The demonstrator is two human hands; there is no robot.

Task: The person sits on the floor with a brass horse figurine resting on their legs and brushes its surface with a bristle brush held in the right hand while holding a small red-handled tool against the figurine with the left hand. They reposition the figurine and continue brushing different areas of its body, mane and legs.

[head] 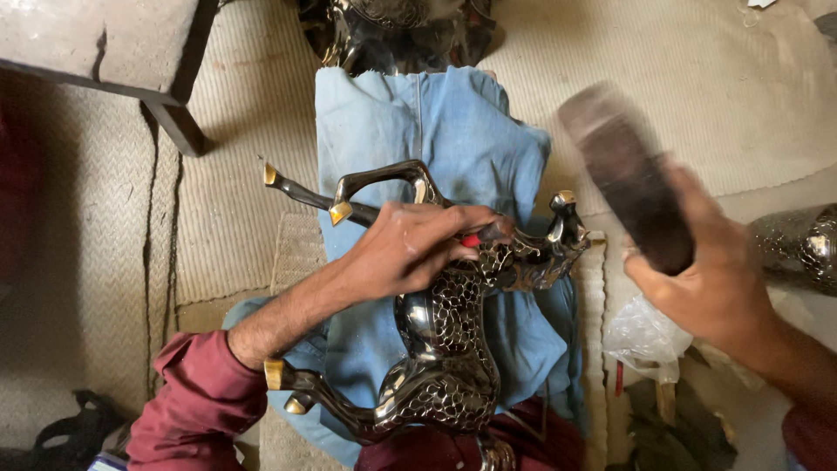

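- The left hand [410, 249] is closed around a small tool with a red part [472, 239], pressing it against the neck of a dark metal horse figure [445, 349].
- The horse figure lies on its side across a blue cloth [453, 148] over the person's lap, its head [567, 222] toward the right, its brass-tipped legs reaching out to the left.
- The right hand [715, 279] grips a dark block-like mallet [623, 174], raised and blurred, well apart from the figure.
- A crumpled clear plastic bag [643, 336] sits just under the right hand; what it holds cannot be told.
- A second engraved metal piece [798, 244] lies at the right edge, partly behind the right hand.
- Another shiny metal piece [392, 26] shows at the top edge, touching the cloth's far end.
- A woven mat [244, 131] covers the floor; the leg of a low stool [179, 122] stands on it at the upper left.
- Bare mat lies between the stool leg and the horse's front hooves, and at the upper right beyond the mallet.
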